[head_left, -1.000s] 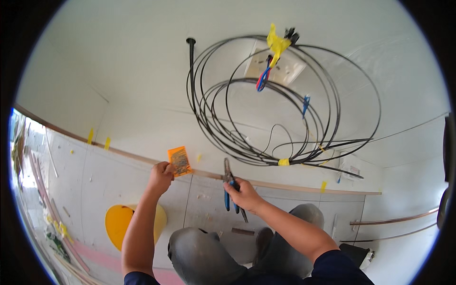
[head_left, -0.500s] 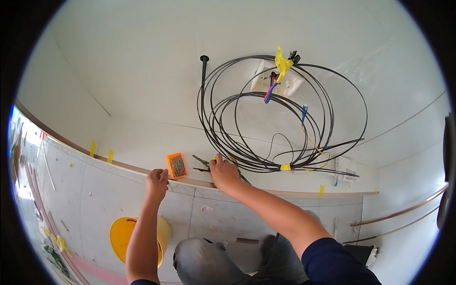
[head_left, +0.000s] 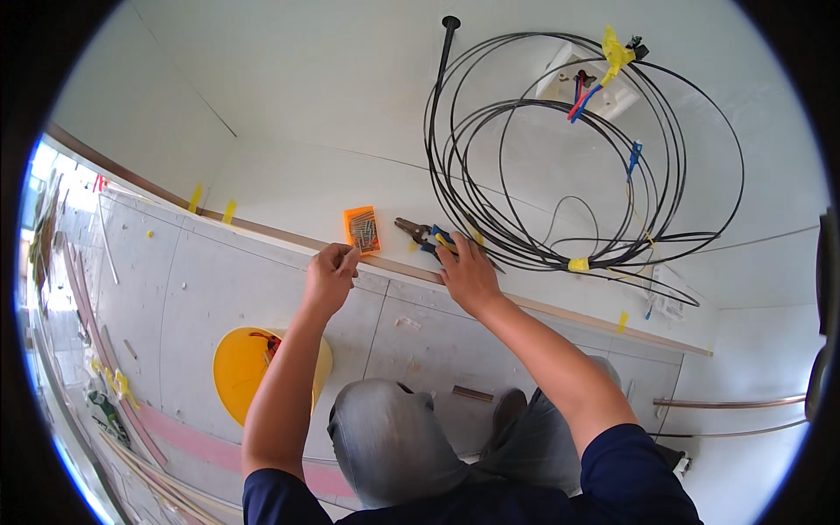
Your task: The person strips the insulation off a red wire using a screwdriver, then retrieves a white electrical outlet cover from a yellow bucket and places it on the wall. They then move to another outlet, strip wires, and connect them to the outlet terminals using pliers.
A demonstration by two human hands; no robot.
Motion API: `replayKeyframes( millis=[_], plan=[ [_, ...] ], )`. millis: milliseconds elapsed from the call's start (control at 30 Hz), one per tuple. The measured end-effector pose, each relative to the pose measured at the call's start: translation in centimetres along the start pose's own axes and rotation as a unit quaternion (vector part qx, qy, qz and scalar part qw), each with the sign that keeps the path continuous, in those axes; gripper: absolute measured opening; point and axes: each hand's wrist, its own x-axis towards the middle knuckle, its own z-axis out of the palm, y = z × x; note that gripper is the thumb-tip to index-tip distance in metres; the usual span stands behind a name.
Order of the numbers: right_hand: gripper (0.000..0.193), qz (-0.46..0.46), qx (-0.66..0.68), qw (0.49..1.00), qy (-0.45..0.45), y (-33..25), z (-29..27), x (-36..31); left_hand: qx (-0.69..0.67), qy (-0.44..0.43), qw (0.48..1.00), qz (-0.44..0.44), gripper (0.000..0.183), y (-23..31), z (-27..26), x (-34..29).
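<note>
At nine o'clock from the head view's centre: left hand [head_left: 328, 275], fingertips narrowed together; anything pinched between, cannot tell. At ten: orange box [head_left: 360, 213] of screws, on shelf [head_left: 297, 185]. Just past twelve: pliers [head_left: 413, 231], same shelf; right hand [head_left: 471, 276], three o'clock, fingers over handles, firmness of grip unclear. At two: black cable [head_left: 604, 263], coiled. Advisable: pliers flat, clear of coil and shelf edge.
</note>
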Motion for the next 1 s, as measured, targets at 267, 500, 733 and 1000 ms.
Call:
replayKeyframes(
  millis=[267, 500, 733, 1000],
  plan=[
    [0.046, -0.026, -0.012, 0.999, 0.024, 2.1, -1.1, -4.1, 0.048, -0.038, 0.997, 0.038, 0.03, 2.3, 2.3, 0.1],
    [0.035, -0.024, -0.008, 0.998, 0.062, 2.7, 0.0, -4.4, 0.29, -0.157, 0.942, 0.062, 0.039, 1.8, 8.2, -0.2],
    [0.025, 0.036, 0.064, 0.996, 0.046, 0.1, -1.4, -3.3, 0.361, -0.167, 0.912, 0.101, 0.041, 0.1, 12.3, 0.4],
    [0.027, -0.073, 0.068, 0.929, 0.356, -0.3, -19.7, -1.5, 0.356, -0.141, 0.921, 0.071, 0.041, 0.3, 11.4, -0.3]
  ],
)
